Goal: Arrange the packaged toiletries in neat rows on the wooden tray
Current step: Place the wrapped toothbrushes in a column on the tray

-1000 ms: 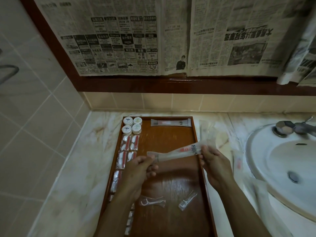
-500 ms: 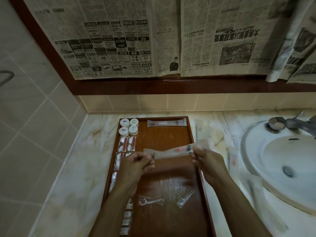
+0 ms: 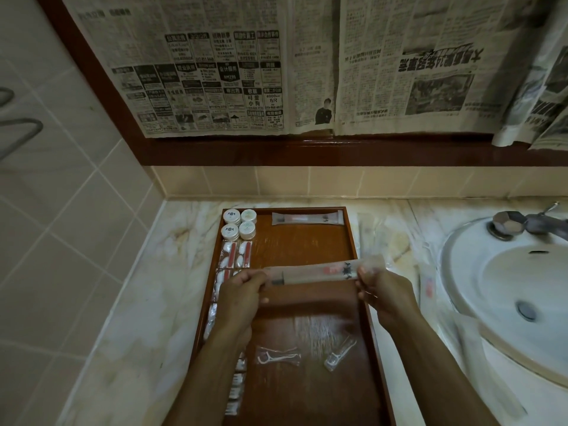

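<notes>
Head view: left hand (image 3: 242, 298) and right hand (image 3: 382, 290) each pinch one end of a long sachet (image 3: 322, 272), stretched level above mid wooden tray (image 3: 353, 238), likely to lie parallel with the placed sachet (image 3: 307, 218) at the far edge.

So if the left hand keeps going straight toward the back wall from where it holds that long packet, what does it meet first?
Probably the cotton-swab packets just beyond the left hand, then the four white jars in the wooden tray; its height over them is unclear.
</notes>
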